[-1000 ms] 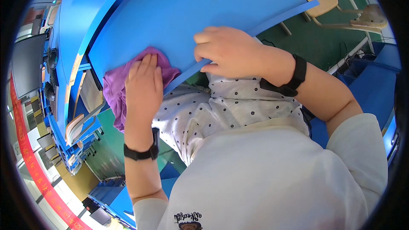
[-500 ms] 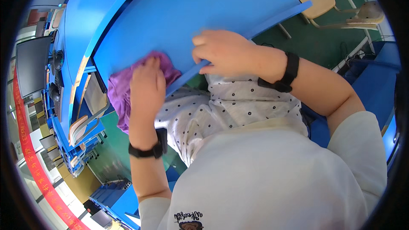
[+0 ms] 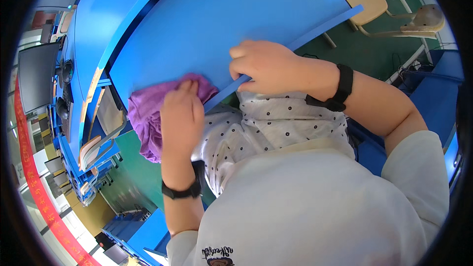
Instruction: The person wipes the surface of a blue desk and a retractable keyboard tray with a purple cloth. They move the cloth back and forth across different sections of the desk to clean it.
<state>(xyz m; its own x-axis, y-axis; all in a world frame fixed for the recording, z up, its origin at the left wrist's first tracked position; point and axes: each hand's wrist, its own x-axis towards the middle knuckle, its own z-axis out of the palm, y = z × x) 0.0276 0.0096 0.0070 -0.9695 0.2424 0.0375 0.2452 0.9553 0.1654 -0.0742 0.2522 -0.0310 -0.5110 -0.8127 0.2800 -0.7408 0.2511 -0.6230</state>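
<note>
Purple cloth (image 3: pixel 146 104) lies bunched under the left hand (image 3: pixel 183 113), whose grip is too blurred to tell; the right hand (image 3: pixel 261 66), apart, clamps the blue board (image 3: pixel 221 24) by its edge.

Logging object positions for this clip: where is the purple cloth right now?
In the head view, left of centre: the purple cloth lies under the left hand at the near left corner of the blue desk tray, partly hanging past its edge.
</note>
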